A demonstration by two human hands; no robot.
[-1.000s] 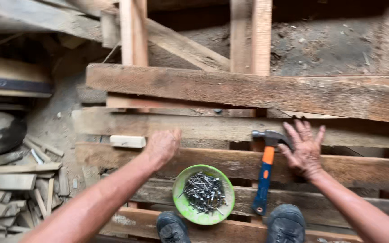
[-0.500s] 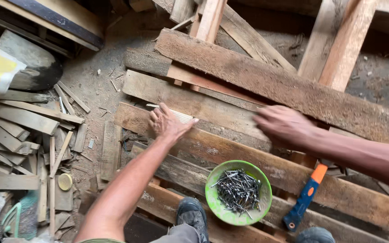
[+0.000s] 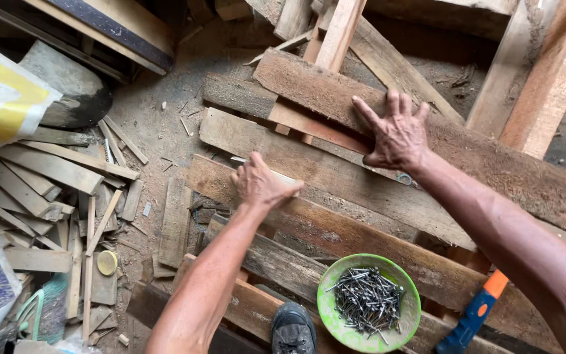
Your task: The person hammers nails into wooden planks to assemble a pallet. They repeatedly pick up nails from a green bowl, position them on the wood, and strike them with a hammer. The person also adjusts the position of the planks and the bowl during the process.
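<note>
My left hand (image 3: 261,184) is curled over a small pale wood block lying on a long plank (image 3: 309,160); the block is mostly hidden under the fingers. My right hand (image 3: 396,134) lies flat with fingers spread on the upper rough plank (image 3: 519,177). Below my arms a green bowl (image 3: 335,328) holds several nails (image 3: 365,303). A hammer (image 3: 473,314) with an orange and blue handle lies to the right of the bowl, its head hidden behind my right forearm.
Several long planks lie side by side across the dirt floor. A pile of short wood offcuts (image 3: 47,190) sits at the left with a round yellow lid (image 3: 107,263). A printed sack (image 3: 1,105) is at far left. Upright timber posts (image 3: 545,72) stand at upper right. My shoe (image 3: 293,331) shows below.
The view has swung left and down. My right hand left the hammer, crossed to the upper plank and now lies flat on it. My left hand stays on the small block.
</note>
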